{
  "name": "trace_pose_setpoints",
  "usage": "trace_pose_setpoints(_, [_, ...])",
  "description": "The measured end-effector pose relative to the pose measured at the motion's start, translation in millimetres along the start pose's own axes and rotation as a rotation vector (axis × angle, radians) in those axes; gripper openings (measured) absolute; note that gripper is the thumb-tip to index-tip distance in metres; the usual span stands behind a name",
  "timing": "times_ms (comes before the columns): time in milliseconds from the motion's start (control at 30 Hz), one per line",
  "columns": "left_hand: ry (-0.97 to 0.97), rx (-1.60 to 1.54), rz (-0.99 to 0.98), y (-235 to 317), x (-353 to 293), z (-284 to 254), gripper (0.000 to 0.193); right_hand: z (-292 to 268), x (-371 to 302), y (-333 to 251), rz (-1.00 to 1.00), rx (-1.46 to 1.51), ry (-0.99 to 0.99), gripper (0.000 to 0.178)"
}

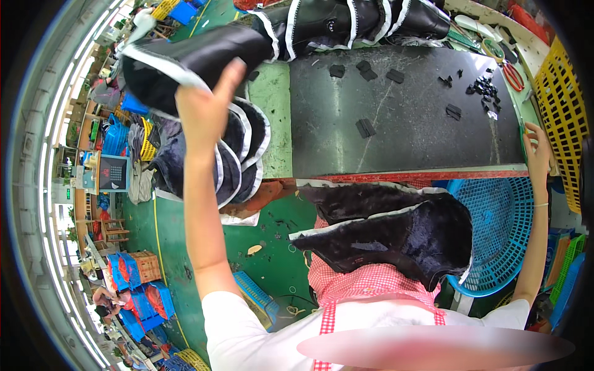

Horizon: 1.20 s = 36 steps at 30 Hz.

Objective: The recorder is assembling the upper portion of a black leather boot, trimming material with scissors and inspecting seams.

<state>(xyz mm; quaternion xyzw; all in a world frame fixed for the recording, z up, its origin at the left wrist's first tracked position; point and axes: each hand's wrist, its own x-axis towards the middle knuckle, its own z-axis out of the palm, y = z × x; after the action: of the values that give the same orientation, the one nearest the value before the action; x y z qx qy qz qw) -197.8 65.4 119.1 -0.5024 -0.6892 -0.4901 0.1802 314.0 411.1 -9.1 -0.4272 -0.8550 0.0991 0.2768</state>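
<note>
My left hand [207, 108] is raised at the left of the work table, thumb up and fingers closed on the white edge of a black boot upper [213, 52]. The upper is smeared by motion. Below it, more black uppers with pale edges and dark fleecy lining [238, 164] lie stacked. My right hand [537, 151] is at the table's right edge, fingers curled beside a thin green thing that I cannot make out. Across my lap, over a red checked apron [346, 281], rest dark fleece-side-out boot uppers [383, 241].
A dark slab [402, 123] on the table carries small black pieces [486, 89]. Red-handled scissors [513, 76] lie at its far right. More black uppers [334, 25] line the back. A blue basket [495, 229] stands right of my lap; a yellow crate [560, 117] stands beyond the table's right edge.
</note>
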Motion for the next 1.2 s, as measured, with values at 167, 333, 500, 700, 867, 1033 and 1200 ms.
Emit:
trace_pose_setpoints(167, [-0.131, 0.634, -0.529, -144, 85, 18, 0.059, 14, -13, -86, -0.046, 0.213, -0.183, 0.028])
trace_pose_setpoints(333, [-0.234, -0.835, -0.832, -234, 95, 108, 0.061, 30, -32, -183, 0.037, 0.477, -0.304, 0.034])
trace_pose_setpoints(500, [-0.036, -0.79, -1.056, -182, 73, 118, 0.048, 35, -70, -228, -0.174, 0.55, -0.922, 0.04])
trace_pose_setpoints(700, [-0.451, -0.335, -0.319, -63, -50, 11, 0.025, 86, -114, -221, -0.534, 0.403, -0.856, 0.056])
trace_pose_setpoints(867, [-1.59, -0.301, -0.692, 26, -176, -23, 0.057, 97, -133, -214, -0.646, 0.218, -0.865, 0.046])
trace_pose_setpoints(1033, [-1.566, -0.149, -0.908, 33, -204, -41, 0.063, 72, -115, -229, -0.669, 0.396, -0.728, 0.024])
trace_pose_setpoints(1200, [-0.979, -0.155, -0.795, 28, -231, -19, 0.051, 85, -127, -178, -0.456, 0.257, -0.551, 0.027])
